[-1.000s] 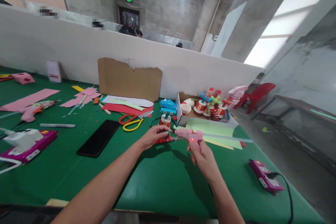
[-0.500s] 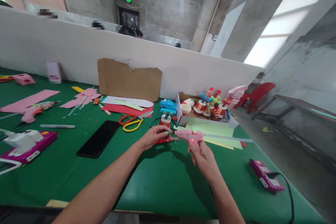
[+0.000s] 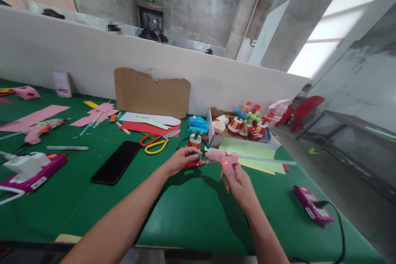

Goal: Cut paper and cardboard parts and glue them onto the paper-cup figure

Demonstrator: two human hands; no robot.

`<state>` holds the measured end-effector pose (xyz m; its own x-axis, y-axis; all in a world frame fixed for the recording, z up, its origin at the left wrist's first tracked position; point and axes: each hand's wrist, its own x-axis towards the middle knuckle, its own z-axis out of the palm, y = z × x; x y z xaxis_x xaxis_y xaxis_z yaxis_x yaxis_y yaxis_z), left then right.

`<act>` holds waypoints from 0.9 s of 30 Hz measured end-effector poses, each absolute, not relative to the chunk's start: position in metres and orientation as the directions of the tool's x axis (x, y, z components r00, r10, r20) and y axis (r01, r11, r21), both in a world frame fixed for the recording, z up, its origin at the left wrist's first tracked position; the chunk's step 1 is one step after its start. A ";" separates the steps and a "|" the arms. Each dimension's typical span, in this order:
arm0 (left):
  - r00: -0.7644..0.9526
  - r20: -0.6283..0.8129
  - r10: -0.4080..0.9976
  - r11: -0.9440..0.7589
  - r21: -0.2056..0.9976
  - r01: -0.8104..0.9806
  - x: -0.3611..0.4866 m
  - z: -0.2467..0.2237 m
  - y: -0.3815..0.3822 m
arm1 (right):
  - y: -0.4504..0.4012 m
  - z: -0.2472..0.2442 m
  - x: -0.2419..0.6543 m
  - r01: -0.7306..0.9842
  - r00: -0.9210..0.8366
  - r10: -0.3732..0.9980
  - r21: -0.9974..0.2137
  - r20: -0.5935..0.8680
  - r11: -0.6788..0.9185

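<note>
Over the green table [image 3: 192, 214], in the head view, scissors [image 3: 156, 145] and a phone [image 3: 116, 162] lie left of the hands, a box [image 3: 269, 144] beyond; a cup figure [image 3: 194, 142] stands behind the left hand [image 3: 179, 161] (fingers hide its base). The right hand [image 3: 239, 183] grips a pink glue gun [image 3: 221, 156], nozzle at the left fingertips, which pinch a small piece too hidden to identify.

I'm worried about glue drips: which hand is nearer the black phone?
Left. The left hand is to the right of the black phone, apart from it; the right hand, holding the pink glue gun, is farther off on the same side.
</note>
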<state>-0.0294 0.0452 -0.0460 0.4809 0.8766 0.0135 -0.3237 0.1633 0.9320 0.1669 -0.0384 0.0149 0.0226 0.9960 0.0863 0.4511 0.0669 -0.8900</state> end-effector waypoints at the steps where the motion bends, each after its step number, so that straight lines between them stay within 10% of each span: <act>1: 0.480 0.013 0.877 0.164 0.931 -0.325 -0.029 -0.046 0.045 | -0.038 0.015 0.167 0.454 0.023 0.996 -0.888 0.085 0.066; 19: 0.559 0.028 0.829 0.248 0.877 -0.412 -0.031 -0.040 0.042 | -0.037 0.004 0.179 -0.039 0.018 0.989 -0.988 -0.149 -0.149; 27: 0.573 0.085 0.815 0.246 0.845 -0.475 -0.029 -0.039 0.040 | -0.038 -0.007 0.194 0.135 0.130 0.979 -0.976 -0.156 -0.174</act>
<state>-0.0291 0.0395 -0.0394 0.5731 0.8151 0.0847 -0.4754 0.2465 0.8445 0.1942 -0.0379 -0.0068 0.1303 0.9791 -0.1564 0.1349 -0.1738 -0.9755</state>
